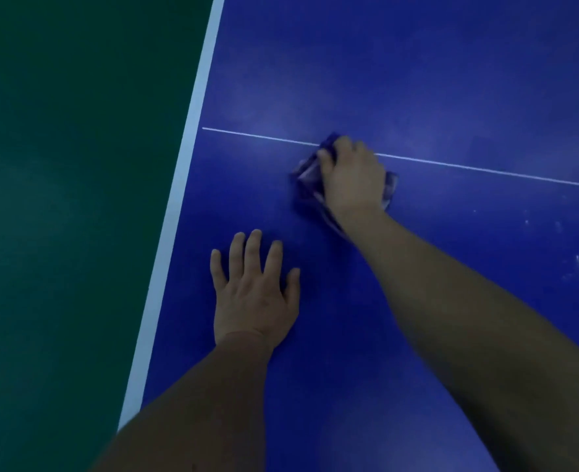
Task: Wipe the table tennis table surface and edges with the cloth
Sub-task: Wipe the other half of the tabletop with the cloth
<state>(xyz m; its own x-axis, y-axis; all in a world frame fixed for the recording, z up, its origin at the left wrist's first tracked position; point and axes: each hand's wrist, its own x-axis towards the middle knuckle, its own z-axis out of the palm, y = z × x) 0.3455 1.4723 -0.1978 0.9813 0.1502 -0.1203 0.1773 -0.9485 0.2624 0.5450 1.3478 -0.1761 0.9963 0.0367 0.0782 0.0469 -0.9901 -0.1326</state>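
So the cloth [310, 180] sits bunched up on the blue worktop [451, 80], right on the thin white centre line [485, 168], and the right hand [351, 177] is planted on top of it. Fingers curl down over the far edge of the cloth, so the grip is clamped round the wad, palm pressing it flat to the surface. Cloth sticks out mostly to the left of the hand, with a small bit peeking past the right side and a strip trailing back under the wrist. The left hand [254, 294] is nearer and a bit left, well apart from the cloth, lying flat on the worktop with fingers spread, holding nothing. It's close to the white edge stripe [179, 185] running along the left side, with green floor [70, 199] beyond. Most of the cloth is hidden under the hand, and the light is dim, so its pattern is hard to make out, just purplish with pale streaks. Some pale scuffs or specks [577, 260] show at the right. Both forearms are cut off at the bottom.
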